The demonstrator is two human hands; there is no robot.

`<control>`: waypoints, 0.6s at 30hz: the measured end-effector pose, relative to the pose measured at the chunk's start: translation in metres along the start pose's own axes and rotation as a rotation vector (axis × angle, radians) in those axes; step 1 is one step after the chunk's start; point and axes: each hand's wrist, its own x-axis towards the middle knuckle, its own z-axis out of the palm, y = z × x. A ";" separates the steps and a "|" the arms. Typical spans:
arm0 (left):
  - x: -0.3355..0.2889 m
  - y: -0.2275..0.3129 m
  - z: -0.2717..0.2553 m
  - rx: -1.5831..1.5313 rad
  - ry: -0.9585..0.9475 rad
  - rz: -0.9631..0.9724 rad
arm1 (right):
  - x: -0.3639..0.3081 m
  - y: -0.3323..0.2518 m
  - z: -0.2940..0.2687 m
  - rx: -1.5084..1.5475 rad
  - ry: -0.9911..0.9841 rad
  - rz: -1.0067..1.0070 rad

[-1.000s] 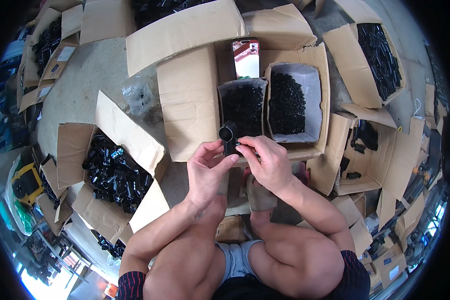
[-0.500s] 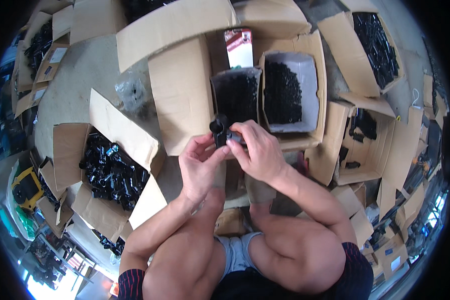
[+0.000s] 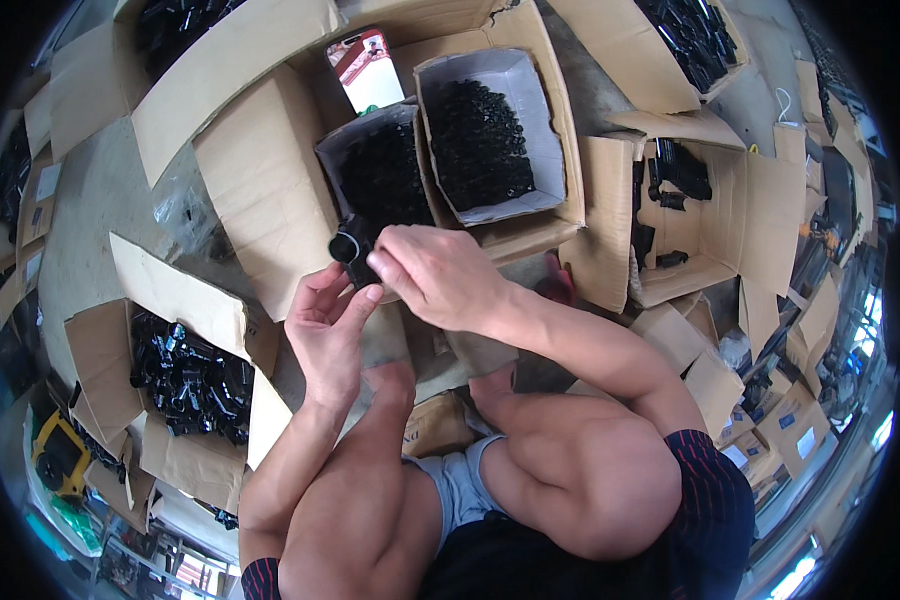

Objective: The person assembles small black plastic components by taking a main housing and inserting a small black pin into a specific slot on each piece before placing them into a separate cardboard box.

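Left hand (image 3: 325, 330) cradles a black tube part (image 3: 352, 250) on its fingertips, steadying it. Right hand (image 3: 425, 275) pinches the part from above. Just beyond both hands: a box (image 3: 545, 110) of black parts.

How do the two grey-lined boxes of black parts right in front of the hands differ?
The right grey-lined box looks larger and only partly filled, its pale walls showing; the left grey-lined box looks smaller, narrower and almost full. The left one lies nearer the hands. Both hold small black parts and sit among open cardboard flaps.
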 end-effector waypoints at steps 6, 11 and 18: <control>-0.001 0.001 0.003 0.042 -0.036 0.049 | -0.006 -0.002 -0.009 0.043 -0.142 0.082; -0.001 -0.001 0.001 0.043 -0.015 0.038 | -0.007 -0.009 -0.009 0.209 -0.054 0.176; -0.001 -0.003 0.006 0.081 -0.073 0.062 | -0.022 0.003 -0.004 0.163 0.034 0.157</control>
